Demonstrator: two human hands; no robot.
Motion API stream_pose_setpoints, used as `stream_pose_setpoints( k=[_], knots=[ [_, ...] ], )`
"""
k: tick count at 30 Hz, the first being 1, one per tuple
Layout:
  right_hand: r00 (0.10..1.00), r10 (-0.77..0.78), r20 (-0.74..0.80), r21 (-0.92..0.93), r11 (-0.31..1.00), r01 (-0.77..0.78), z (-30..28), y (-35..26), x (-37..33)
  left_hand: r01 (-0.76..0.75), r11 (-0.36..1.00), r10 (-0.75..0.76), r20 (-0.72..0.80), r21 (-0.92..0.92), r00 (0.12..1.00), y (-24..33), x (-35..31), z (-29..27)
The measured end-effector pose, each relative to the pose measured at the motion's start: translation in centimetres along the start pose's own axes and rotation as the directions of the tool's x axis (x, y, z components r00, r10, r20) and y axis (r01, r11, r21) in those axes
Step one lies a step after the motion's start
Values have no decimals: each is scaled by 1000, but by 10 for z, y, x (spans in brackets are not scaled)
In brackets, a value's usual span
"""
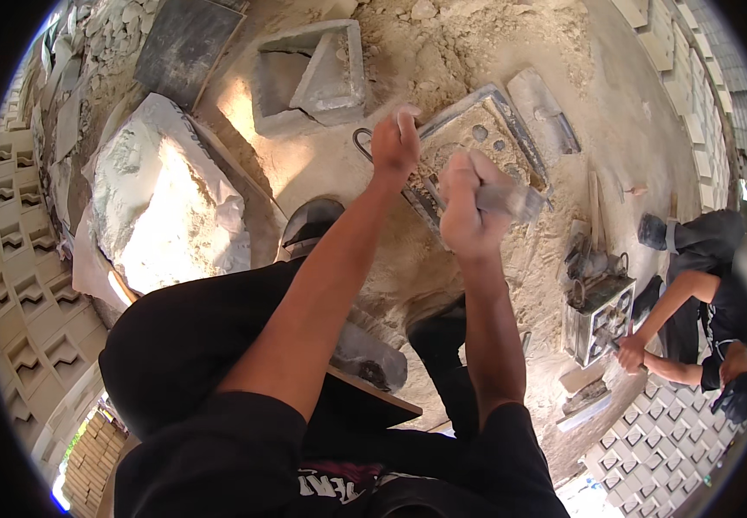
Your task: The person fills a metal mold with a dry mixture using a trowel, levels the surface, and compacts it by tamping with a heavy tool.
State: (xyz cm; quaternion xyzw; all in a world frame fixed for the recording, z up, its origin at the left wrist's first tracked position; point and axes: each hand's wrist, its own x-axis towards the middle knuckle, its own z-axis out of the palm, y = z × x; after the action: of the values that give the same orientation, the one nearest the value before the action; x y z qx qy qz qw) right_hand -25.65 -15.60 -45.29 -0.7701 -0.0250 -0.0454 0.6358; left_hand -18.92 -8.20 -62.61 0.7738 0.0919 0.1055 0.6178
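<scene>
- The right hand has its fingers curled tightly round a grey tool, blurred, its far end pointing right over the mould.
- The left hand is bent at the mould's left corner, near a wire loop; I cannot tell whether its fingers pinch anything.
- The mould, a dark-rimmed frame, lies on the ground beyond the right hand, with sand and dark round spots inside.
- Just right of it lies a flat slab.
- Farther left: a grey box and a pale powder heap.
- At right, a co-worker grips a bar at a metal box.
</scene>
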Motion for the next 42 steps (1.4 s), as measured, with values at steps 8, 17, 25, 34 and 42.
stream_pose_setpoints(
  k=[8, 17, 25, 34, 42],
  knots=[
    [999, 41, -27, 9, 999, -40, 8, 6, 18, 50, 984, -29, 119, -173, 992, 8, -6, -9],
    [997, 6, -82, -2, 1000, -6, 20, -4, 30, 284, 690, -190, 213, -665, 958, 14, -4, -11],
    [999, 12, 31, 68, 998, -14, 18, -11, 32, 232, 769, -141, 197, -595, 970, 8, -4, -14],
    [998, 52, 46, 2, 999, -52, -9, -15, 21, 28, 966, 2, 117, -257, 993, 14, -17, -4],
    [992, 59, 110, -25, 998, -56, -35, -34, 9, -17, 996, 24, 82, -88, 996, 9, -15, -6]
  ],
)
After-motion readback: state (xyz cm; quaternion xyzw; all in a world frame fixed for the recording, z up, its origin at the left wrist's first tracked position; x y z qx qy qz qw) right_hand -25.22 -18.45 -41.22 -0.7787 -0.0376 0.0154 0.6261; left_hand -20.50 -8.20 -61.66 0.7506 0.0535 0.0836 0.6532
